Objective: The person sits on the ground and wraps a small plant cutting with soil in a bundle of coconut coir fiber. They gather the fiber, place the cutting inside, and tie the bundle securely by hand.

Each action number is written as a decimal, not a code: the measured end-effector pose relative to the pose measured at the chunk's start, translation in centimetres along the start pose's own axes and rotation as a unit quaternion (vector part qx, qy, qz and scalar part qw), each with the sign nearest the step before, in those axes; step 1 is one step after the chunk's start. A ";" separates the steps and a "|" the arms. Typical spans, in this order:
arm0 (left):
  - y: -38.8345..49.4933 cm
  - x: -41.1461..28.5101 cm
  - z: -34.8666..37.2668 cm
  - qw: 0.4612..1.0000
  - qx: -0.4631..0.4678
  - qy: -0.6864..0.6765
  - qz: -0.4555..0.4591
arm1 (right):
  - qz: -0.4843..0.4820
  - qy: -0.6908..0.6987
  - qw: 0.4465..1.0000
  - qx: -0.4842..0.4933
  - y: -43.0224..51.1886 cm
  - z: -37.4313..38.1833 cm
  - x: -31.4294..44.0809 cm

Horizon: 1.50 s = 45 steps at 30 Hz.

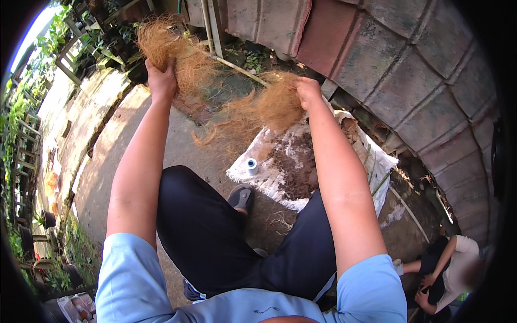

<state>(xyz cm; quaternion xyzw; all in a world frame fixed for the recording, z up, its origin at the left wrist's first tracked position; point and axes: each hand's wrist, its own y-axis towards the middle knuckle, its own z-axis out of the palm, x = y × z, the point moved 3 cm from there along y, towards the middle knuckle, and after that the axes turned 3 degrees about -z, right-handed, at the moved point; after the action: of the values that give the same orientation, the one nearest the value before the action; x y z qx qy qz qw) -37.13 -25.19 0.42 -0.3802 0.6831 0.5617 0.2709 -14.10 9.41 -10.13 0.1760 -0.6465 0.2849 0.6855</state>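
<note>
My left hand grips a loose clump of brown coconut fibre, held out at the upper left. Another clump of the fibre is in my right hand, its strands trailing down to the left. Both arms stretch forward over the concrete ground. Below my right hand lies a white woven sack with dark soil on it. A spool of thread stands upright on the sack's left corner. The fingertips of my left hand are partly hidden in the fibre.
Large roof tiles line the upper right. A thin pole lies behind the fibre. Green stems rest on the sack's right side. Another person sits at the lower right. Potted plants and wooden racks edge the left.
</note>
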 end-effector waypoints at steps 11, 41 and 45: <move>-0.6 -0.1 2.7 0.981 0.129 -0.143 -0.027 | 0.154 -0.131 0.898 0.390 -4.7 7.7 -1.9; -3.4 -5.4 10.3 0.933 0.233 -0.252 -0.105 | -0.063 0.153 0.943 0.290 -5.0 6.3 4.2; -3.9 -5.7 10.9 0.926 0.268 -0.240 -0.109 | 0.019 0.253 0.919 0.303 -3.0 3.3 4.0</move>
<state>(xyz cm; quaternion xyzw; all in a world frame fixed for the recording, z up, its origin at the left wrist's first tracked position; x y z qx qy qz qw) -31.33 -13.68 0.38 -0.2190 0.6770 0.3990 0.5784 -14.83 5.71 -5.42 0.2845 -0.3374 0.5153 0.7346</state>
